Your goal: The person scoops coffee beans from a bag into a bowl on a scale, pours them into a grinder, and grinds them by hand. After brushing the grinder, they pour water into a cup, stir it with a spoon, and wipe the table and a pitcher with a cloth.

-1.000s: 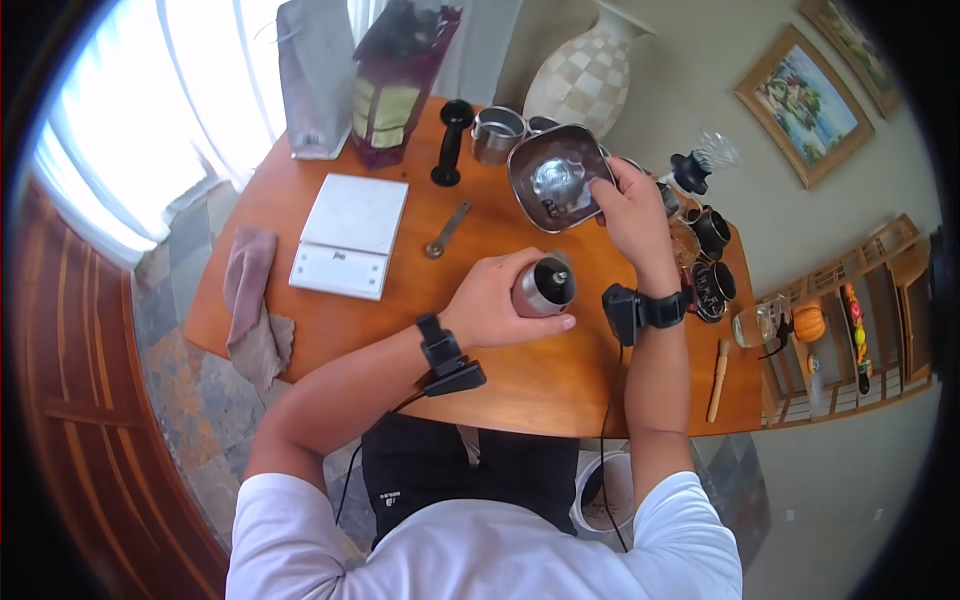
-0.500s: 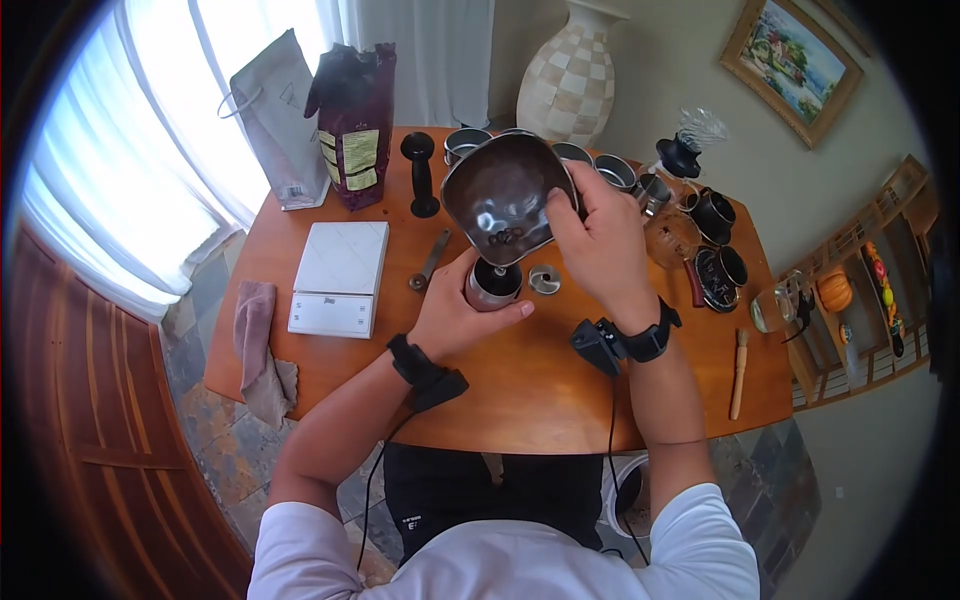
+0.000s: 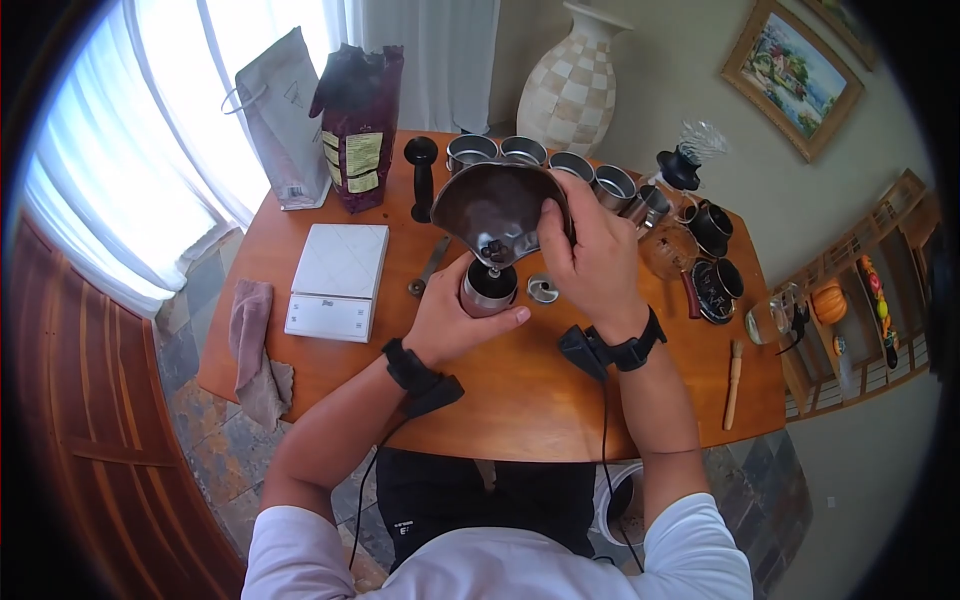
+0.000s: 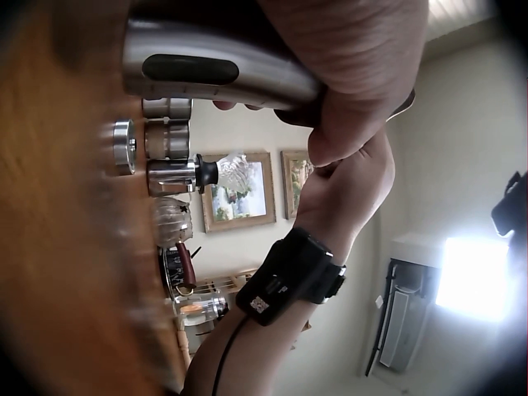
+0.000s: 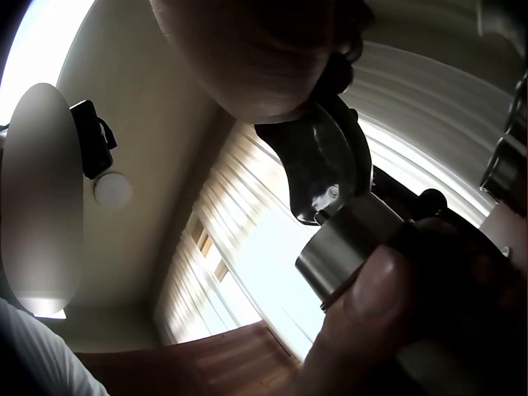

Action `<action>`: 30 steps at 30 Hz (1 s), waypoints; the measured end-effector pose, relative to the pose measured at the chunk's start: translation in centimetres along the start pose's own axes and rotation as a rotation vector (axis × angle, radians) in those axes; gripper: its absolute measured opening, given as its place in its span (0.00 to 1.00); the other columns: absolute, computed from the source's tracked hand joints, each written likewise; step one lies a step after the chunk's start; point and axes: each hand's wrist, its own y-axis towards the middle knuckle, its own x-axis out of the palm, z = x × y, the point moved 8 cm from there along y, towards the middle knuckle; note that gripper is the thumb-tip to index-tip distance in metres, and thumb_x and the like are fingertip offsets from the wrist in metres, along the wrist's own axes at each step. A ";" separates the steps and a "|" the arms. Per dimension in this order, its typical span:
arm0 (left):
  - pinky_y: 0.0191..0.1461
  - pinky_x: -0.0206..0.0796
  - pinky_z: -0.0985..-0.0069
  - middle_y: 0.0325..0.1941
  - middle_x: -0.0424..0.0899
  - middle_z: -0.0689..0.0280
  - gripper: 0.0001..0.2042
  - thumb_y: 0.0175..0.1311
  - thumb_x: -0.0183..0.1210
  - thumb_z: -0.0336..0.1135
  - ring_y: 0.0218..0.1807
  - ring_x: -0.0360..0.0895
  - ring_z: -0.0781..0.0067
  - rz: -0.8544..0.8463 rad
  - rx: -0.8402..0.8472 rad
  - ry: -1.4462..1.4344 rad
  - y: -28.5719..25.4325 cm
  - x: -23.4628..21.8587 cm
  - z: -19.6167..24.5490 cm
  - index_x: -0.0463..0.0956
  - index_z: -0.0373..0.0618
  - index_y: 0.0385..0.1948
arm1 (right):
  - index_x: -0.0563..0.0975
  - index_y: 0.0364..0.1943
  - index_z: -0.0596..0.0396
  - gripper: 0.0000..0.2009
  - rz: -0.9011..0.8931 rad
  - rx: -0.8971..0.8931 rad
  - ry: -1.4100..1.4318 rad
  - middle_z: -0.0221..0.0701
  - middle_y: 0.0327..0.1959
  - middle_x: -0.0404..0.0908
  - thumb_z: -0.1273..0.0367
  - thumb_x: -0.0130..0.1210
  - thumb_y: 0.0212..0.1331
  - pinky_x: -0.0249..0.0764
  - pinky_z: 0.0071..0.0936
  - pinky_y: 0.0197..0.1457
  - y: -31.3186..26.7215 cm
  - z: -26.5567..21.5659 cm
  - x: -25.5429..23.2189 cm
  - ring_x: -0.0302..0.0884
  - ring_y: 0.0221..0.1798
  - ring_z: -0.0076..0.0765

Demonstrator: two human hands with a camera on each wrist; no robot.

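My left hand (image 3: 447,318) grips a steel cylinder (image 3: 489,290) with an open dark top and a small pin at its centre; in the left wrist view the cylinder (image 4: 206,62) shows a long slot window in its side. My right hand (image 3: 598,252) pinches the rim of a dark glossy dish (image 3: 500,205), tilted with its lower corner right at the cylinder's mouth. A few dark beans (image 3: 493,248) lie near that corner. In the right wrist view the dish (image 5: 318,161) meets the rim of the cylinder (image 5: 351,247).
A round metal part (image 3: 542,289) lies right of the cylinder. To the left are a white scale (image 3: 340,270), a spoon (image 3: 430,268), a cloth (image 3: 255,345) and two bags (image 3: 358,150). Metal cups (image 3: 523,151) stand behind; a carafe (image 3: 670,250) and brush (image 3: 734,385) are at right.
The dish has moved left and down to the cylinder's mouth and tipped further, its beans now nearer the lower corner. The cylinder, held in my left hand, sits more to the left in view.
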 end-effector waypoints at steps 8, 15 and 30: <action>0.53 0.74 0.74 0.41 0.87 0.68 0.26 0.53 0.80 0.44 0.44 0.82 0.78 0.018 0.018 -0.030 0.0 -0.1 0.4 0.78 0.41 0.48 | 0.79 0.57 0.56 0.23 0.088 -0.330 -0.120 0.33 0.28 0.82 0.80 0.62 0.54 0.74 0.36 0.30 -0.1 -3.2 -0.9 0.81 0.26 0.40; 0.52 0.75 0.73 0.41 0.87 0.67 0.26 0.52 0.80 0.45 0.43 0.83 0.76 0.010 0.070 0.034 -0.1 0.0 0.2 0.79 0.41 0.47 | 0.80 0.55 0.56 0.17 0.159 -0.285 -0.085 0.34 0.27 0.81 0.78 0.61 0.61 0.74 0.35 0.31 -0.3 -2.6 -1.0 0.80 0.25 0.39; 0.33 0.76 0.71 0.31 0.86 0.68 0.24 0.48 0.78 0.54 0.31 0.86 0.63 -0.281 0.650 0.152 -5.1 4.4 5.4 0.79 0.50 0.38 | 0.81 0.42 0.58 0.10 -1.068 0.746 0.631 0.23 0.25 0.78 0.67 0.53 0.71 0.60 0.16 0.21 -2.3 4.4 22.9 0.67 0.19 0.14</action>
